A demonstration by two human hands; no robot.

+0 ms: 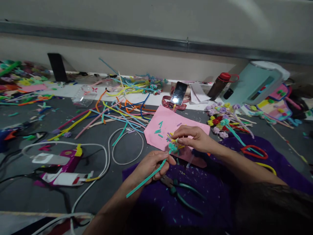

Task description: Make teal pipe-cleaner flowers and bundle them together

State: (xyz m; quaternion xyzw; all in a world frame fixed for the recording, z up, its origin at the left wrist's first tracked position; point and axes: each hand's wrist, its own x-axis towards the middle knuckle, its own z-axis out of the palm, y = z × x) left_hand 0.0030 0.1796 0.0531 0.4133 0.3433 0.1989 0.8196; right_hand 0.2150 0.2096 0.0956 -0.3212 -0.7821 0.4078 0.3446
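Observation:
My left hand [157, 163] pinches the stem of a teal pipe-cleaner flower [146, 178], its curled head pointing away from me and the stem's tail slanting down to the left. Just beyond the head, my right hand [193, 137] has thumb and fingers drawn together over small yellow and purple pipe-cleaner pieces [168, 136]. Whether a piece sits between those fingertips is too small to make out. Beneath lies a pink foam sheet [156, 119] with short teal pieces [158, 131] on its left part. Pliers [174, 189] with dark green handles rest on the purple cloth [210, 209] below my hands.
Loose coloured pipe cleaners [117, 114] spread across the left middle. A pale cable [107, 160] loops near a glue gun-like magenta device [67, 163]. Farther back are a phone [179, 93], a red-lidded bottle [220, 86] and a pale blue container [254, 85]. Finished flowers [221, 117] lie right.

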